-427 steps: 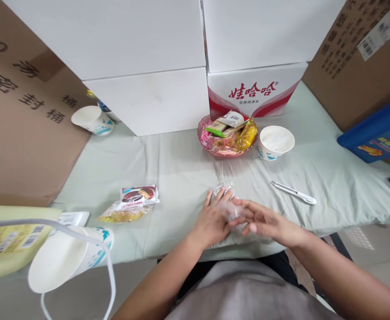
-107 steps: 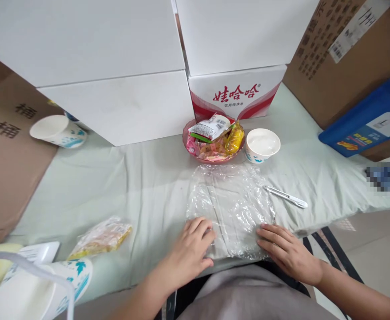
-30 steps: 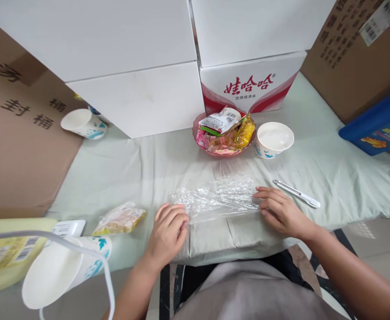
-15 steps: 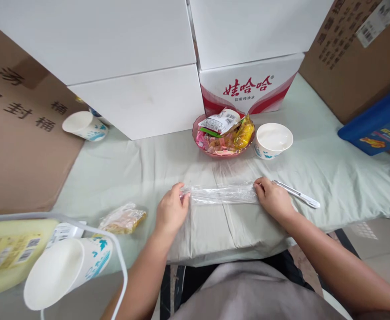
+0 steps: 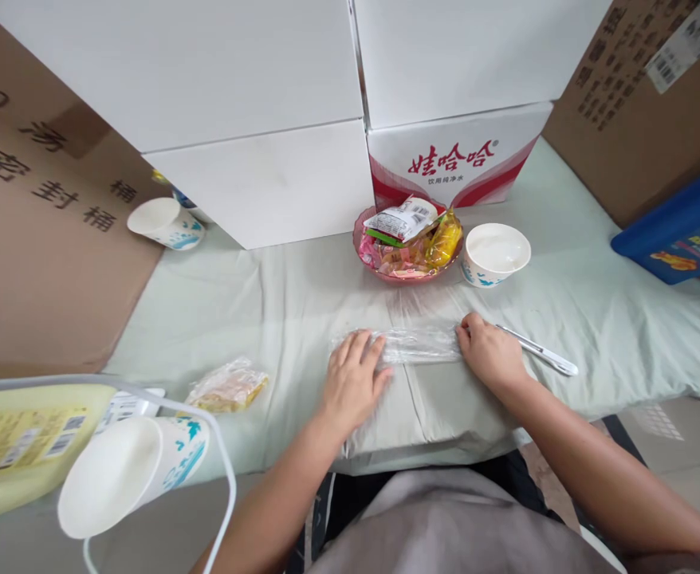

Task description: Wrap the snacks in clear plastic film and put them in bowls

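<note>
A folded strip of clear plastic film (image 5: 418, 345) lies crosswise on the pale green cloth (image 5: 302, 303). My left hand (image 5: 353, 383) rests flat on its left end, palm down, fingers stretched out and slightly apart. At the right end, my right hand (image 5: 492, 351) pinches the film between thumb and fingers. Just beyond the right hand lies a slim white and grey stick-shaped tool (image 5: 544, 355); whether it is a pen or a knife I cannot tell. Left of my left hand sits a clear packet with yellowish contents (image 5: 227, 387).
A pink glass bowl (image 5: 407, 277) of wrapped snacks stands behind the film, beside a paper cup (image 5: 497, 255). More paper cups are at the back left (image 5: 167, 223) and front left (image 5: 123, 474), near a white cable (image 5: 227, 470). White boxes (image 5: 254, 191) form the back.
My left hand has shifted right along the film, going from a pinch at its left end to lying flat on it. My right hand keeps its hold. The view has shifted slightly.
</note>
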